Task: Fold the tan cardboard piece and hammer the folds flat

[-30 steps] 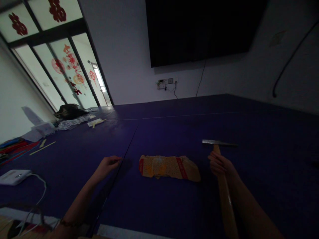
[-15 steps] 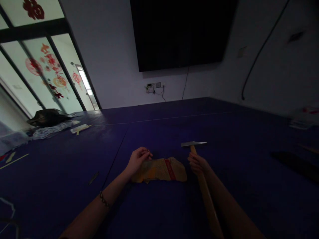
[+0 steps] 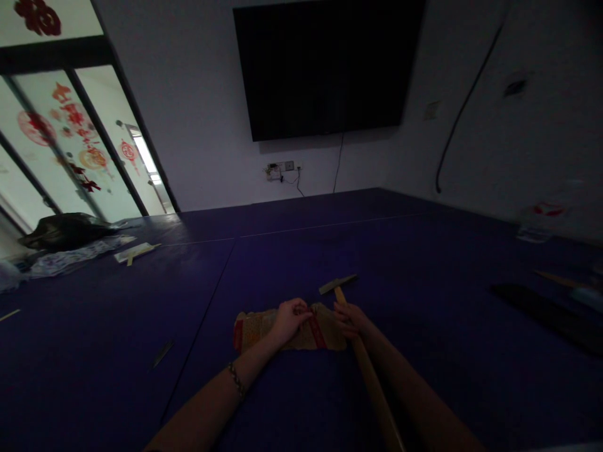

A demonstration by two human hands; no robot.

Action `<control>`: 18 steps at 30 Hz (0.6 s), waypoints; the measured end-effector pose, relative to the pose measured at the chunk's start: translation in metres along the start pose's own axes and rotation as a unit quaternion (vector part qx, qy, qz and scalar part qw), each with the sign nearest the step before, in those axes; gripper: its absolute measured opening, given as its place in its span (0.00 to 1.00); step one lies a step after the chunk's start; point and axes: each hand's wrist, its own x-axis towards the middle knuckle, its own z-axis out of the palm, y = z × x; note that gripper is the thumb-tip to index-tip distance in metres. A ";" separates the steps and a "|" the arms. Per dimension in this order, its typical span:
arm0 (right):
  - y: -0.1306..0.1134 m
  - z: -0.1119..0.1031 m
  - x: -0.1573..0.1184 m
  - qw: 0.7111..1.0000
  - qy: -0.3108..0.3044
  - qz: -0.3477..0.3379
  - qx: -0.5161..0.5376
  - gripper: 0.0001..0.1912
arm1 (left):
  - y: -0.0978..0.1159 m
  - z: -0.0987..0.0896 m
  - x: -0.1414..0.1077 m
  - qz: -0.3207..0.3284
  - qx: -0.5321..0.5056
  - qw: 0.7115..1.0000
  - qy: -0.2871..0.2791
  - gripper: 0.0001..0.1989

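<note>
My right hand [image 3: 352, 319] is wrapped round the wooden handle of a hammer [image 3: 374, 386]. The narrow metal hammer head [image 3: 338, 284] sits just beyond my fingers, tilted up to the right. A torn brown strip of cardboard [image 3: 259, 326] with red bands lies flat in front of me. Over its middle is my left hand [image 3: 289, 319], with the fingertips drawn together beside a red band. Whatever those fingers pinch, if anything, is too small and dark to make out. The strip's right end lies beside my right hand, partly behind it.
A dark blue surface [image 3: 282, 263] spreads out to the wall. A thin dark blade-like piece [image 3: 162, 353] lies at left. Farther left are a white packet [image 3: 134, 252] and a black bag [image 3: 70, 230]. At right lie a long black object [image 3: 541, 307] and a clear plastic container [image 3: 537, 229].
My left hand has moved right, from the strip's left end to its middle. The hammer has shifted left and its head has turned. The camera view has swung slightly right.
</note>
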 end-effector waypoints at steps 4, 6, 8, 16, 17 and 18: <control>0.003 -0.005 0.001 1.000 0.002 0.000 0.002 0.27 | -0.003 0.003 -0.001 0.020 0.074 0.997 0.006 0.03; 0.003 -0.008 0.001 1.000 0.001 -0.003 0.006 0.28 | -0.003 0.002 -0.002 0.030 0.095 0.995 -0.001 0.03; 0.003 -0.011 0.001 1.000 -0.002 -0.006 0.009 0.28 | -0.002 0.002 -0.003 0.037 0.108 0.993 0.001 0.03; -0.001 -0.016 -0.001 1.000 -0.013 -0.013 0.013 0.27 | 0.003 0.001 -0.006 0.037 0.134 0.990 0.023 0.03; -0.001 -0.016 -0.001 1.000 -0.011 -0.014 0.014 0.27 | 0.003 0.000 -0.007 0.038 0.137 0.990 0.026 0.03; -0.001 -0.016 -0.001 1.000 -0.009 -0.014 0.014 0.27 | 0.004 0.000 -0.007 0.037 0.140 0.989 0.031 0.03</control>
